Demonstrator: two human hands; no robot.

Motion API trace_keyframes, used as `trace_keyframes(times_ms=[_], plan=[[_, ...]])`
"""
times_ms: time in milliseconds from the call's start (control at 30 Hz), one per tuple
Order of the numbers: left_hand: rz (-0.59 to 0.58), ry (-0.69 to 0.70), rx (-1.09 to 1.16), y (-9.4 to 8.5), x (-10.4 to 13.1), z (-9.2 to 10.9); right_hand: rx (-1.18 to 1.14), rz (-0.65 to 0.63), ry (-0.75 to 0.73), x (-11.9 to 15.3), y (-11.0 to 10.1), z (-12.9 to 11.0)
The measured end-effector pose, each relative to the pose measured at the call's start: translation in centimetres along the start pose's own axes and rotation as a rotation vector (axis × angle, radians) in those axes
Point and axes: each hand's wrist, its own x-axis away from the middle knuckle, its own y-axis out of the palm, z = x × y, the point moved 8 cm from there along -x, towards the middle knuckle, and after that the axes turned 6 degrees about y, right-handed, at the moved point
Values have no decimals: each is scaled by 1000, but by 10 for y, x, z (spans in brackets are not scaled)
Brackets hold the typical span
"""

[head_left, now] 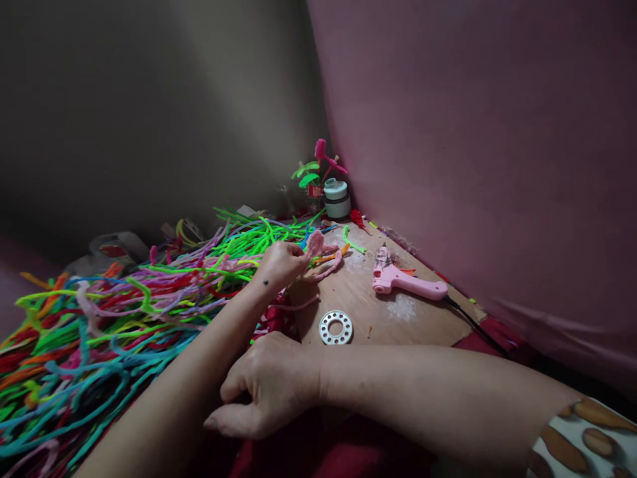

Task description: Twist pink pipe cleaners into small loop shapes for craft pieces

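Note:
My left hand [283, 263] reaches forward, its fingers pinched together on a pink pipe-cleaner petal shape [314, 244]. Behind and below that shape, a pink curved pipe cleaner [331, 267] and an orange one lie on the board; whether they are joined to it I cannot tell. My right hand [273, 385] is nearer to me, crossing close to the left forearm. Its fingers are loosely curled, with the thumb apart from the index finger and nothing visible between them. A round metal disc with holes [327, 326] lies just beyond it.
Many coloured pipe cleaners [164, 292] are heaped along the left. A pink glue gun [413, 282] with a black cord lies on the wooden board [358, 305]. At the back corner stand a white lidded jar [337, 204] and pipe-cleaner flowers [318, 162]. A pink wall rises at right.

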Motion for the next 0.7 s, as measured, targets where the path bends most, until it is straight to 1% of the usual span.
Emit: trace_keyframes(times_ms=[167, 300, 400, 533, 700], plan=[[-26, -49, 84, -5, -4, -5, 4, -15, -7, 1, 0, -1], [-75, -40, 115, 1, -6, -2, -2, 11, -28, 1, 0, 0], [-91, -32, 128, 7, -7, -2, 7, 13, -31, 1, 1, 0], [-91, -24, 137, 10, -10, -3, 19, 14, -19, 0, 1, 0], [-66, -10, 141, 7, -12, -2, 20, 4, -5, 0, 0, 1]])
